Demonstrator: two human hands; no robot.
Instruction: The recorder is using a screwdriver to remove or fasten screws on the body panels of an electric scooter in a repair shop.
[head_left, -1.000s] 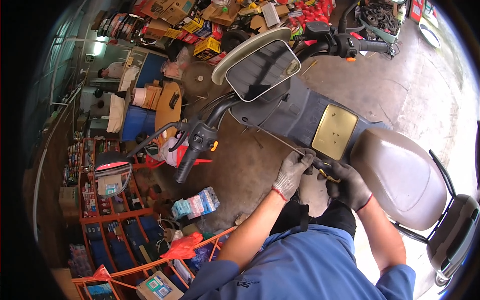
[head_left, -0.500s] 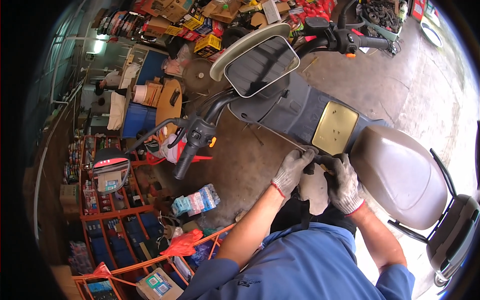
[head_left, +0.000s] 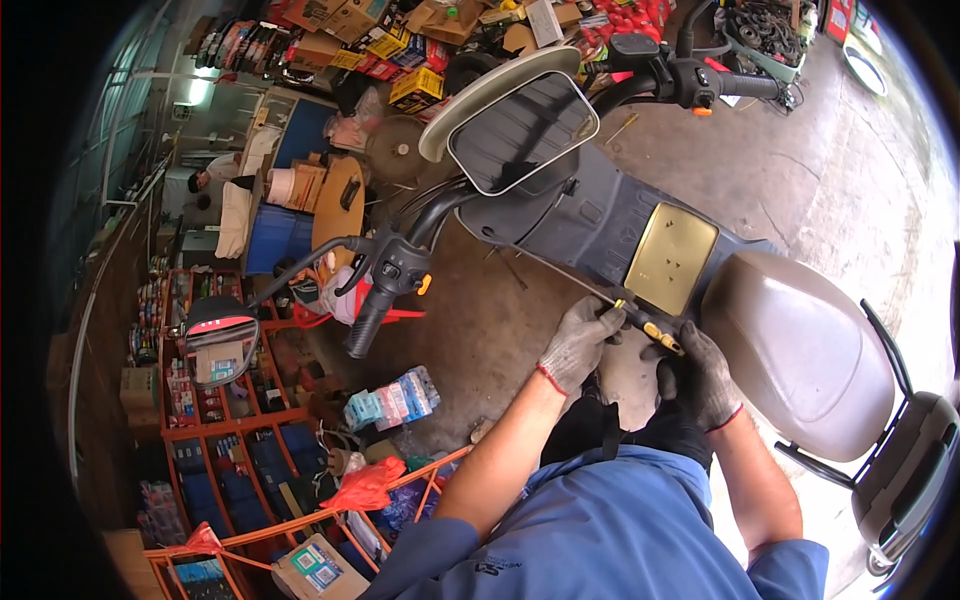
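A long screwdriver (head_left: 658,334) with a yellow-and-black handle slants across in front of me, its thin shaft reaching far left toward the scooter's front panel. Where its tip ends is hard to make out. My left hand (head_left: 581,347), in a grey knit glove, pinches it at the front of the handle. Beside the handle's back end is my right hand (head_left: 708,382), gloved too, its fingers and thumb apart. Just beyond, a gold rectangular tray (head_left: 684,232) with several small dark screws rests on the footboard of the grey scooter (head_left: 590,215).
The scooter's seat (head_left: 800,350) is at the right, its handlebar grip (head_left: 372,322) and mirror (head_left: 525,130) at the left and far side. An orange rack (head_left: 240,428) with small parts stands left. A pale blue-and-pink pack (head_left: 405,398) is near it. Boxes (head_left: 415,90) are piled at the back.
My right hand has loosened and drawn back toward me, uncovering the yellow-and-black handle. My left hand stays at the screwdriver's front part, shifted slightly.
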